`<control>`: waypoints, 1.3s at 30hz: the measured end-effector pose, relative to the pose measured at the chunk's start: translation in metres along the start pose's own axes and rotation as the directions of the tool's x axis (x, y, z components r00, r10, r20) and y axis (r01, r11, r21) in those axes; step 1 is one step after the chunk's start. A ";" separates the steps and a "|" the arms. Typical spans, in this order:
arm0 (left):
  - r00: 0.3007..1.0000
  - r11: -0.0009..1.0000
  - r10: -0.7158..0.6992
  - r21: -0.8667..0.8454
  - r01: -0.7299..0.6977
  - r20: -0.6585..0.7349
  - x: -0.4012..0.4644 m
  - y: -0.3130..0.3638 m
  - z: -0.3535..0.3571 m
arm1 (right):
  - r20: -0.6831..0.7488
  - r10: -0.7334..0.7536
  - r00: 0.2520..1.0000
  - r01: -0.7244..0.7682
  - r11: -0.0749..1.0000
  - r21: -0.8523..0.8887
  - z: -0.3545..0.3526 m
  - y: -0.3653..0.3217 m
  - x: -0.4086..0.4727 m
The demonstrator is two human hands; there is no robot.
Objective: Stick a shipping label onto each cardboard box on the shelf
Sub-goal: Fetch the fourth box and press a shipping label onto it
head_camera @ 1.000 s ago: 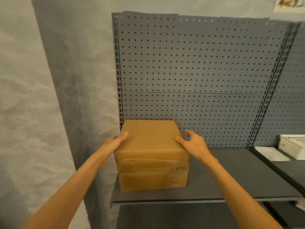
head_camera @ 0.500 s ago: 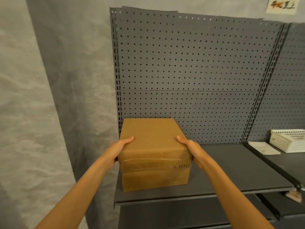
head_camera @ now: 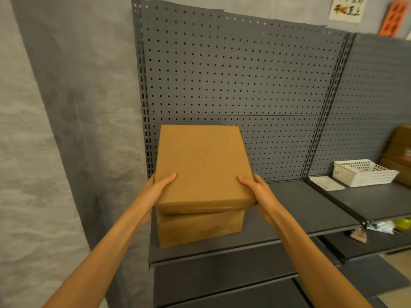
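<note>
On shelf point(head_camera: 300, 210): 2 stacked boxes point(head_camera: 200, 165).

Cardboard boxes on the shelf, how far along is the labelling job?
Nothing looks labelled yet: no label shows on the top box or the lower box. In hand: the left hand and right hand grip the top box, tilted off the lower one. Left: labelling both, likely with the sheets by the white basket.

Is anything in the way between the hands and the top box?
No. The left hand and the right hand already grip the top box by its sides, tilting it above the lower box on the shelf.
</note>
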State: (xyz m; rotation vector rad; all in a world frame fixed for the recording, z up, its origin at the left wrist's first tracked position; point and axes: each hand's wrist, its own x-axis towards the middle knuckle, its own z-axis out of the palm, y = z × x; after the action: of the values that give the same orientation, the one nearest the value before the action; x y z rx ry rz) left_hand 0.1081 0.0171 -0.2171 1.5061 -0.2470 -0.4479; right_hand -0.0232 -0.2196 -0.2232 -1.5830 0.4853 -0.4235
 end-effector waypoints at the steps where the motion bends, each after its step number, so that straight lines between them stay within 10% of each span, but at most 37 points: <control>1: 1.000 1.000 0.014 -0.005 -0.014 0.014 0.000 0.000 0.004 | -0.020 -0.003 1.000 0.003 1.000 -0.001 -0.005 0.001 -0.002; 19: 0.964 0.985 0.132 0.077 -0.153 0.229 -0.011 -0.020 0.187 | -0.359 -0.138 0.923 0.135 0.990 -0.034 -0.172 0.020 -0.068; 39: 0.965 0.991 0.088 0.076 -0.110 0.248 -0.023 -0.048 0.401 | -0.358 -0.078 0.931 0.045 0.994 -0.099 -0.390 0.041 -0.054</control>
State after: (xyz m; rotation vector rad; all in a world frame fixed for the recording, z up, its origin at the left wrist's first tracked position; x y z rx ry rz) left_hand -0.0897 -0.3349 -0.2381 1.5169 -0.5407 -0.5485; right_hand -0.2819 -0.5183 -0.2363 -1.6151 0.7453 -0.7583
